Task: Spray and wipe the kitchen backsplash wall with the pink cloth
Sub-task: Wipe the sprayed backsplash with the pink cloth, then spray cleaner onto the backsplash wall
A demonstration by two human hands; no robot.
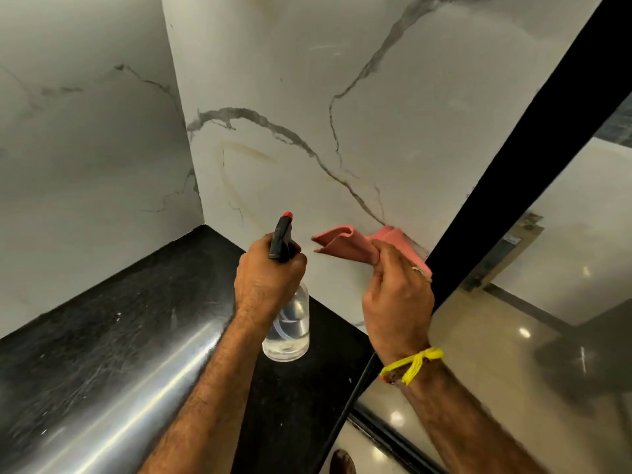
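The backsplash wall (pixel 307 107) is white marble with grey veins and a faint yellowish stain at its lower left. My left hand (pixel 268 271) grips the black trigger head of a clear spray bottle (pixel 289 330), whose red nozzle tip points up toward the wall. My right hand (pixel 396 295) holds the folded pink cloth (pixel 345 244) low against the wall, close to its right edge. The cloth's loose end sticks out to the left, toward the bottle.
A black stone countertop (pixel 102 336) runs below both hands, with a shiny steel strip (pixel 143 398) near its front. A second marble wall (pixel 85 148) forms the corner at left. A black frame (pixel 513 159) borders the wall at right, with glossy floor (pixel 513 388) beyond.
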